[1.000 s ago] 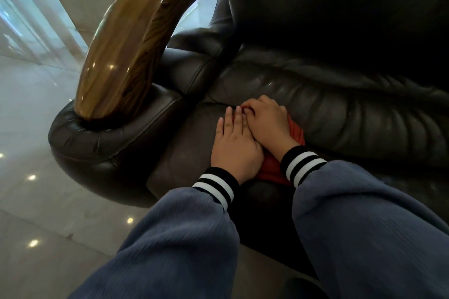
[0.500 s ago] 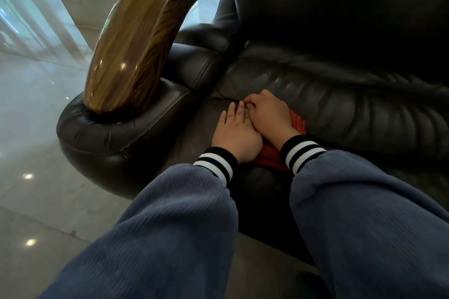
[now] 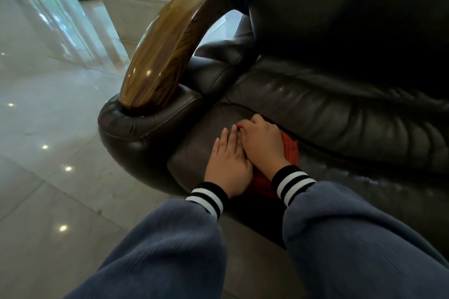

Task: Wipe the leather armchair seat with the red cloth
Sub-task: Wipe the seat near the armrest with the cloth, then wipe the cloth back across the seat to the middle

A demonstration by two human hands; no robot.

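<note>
The dark leather armchair seat (image 3: 194, 148) fills the middle of the head view. A red cloth (image 3: 290, 150) lies on its left part, mostly hidden under my hands. My right hand (image 3: 263, 143) presses down on the cloth with its fingers curled over the cloth's far edge. My left hand (image 3: 228, 165) lies flat beside it, fingers together, its inner edge on the cloth and touching my right hand. Both sleeves are blue with black-and-white striped cuffs.
A curved glossy wooden armrest (image 3: 165, 51) rises over the padded leather arm (image 3: 136, 126) just left of my hands. The ridged back cushion (image 3: 340, 109) lies beyond them. Shiny tiled floor (image 3: 48, 128) spreads to the left.
Both hands stay pressed together on the cloth and have slid a little toward the seat's front left corner. The view has swung so the chair sits further right.
</note>
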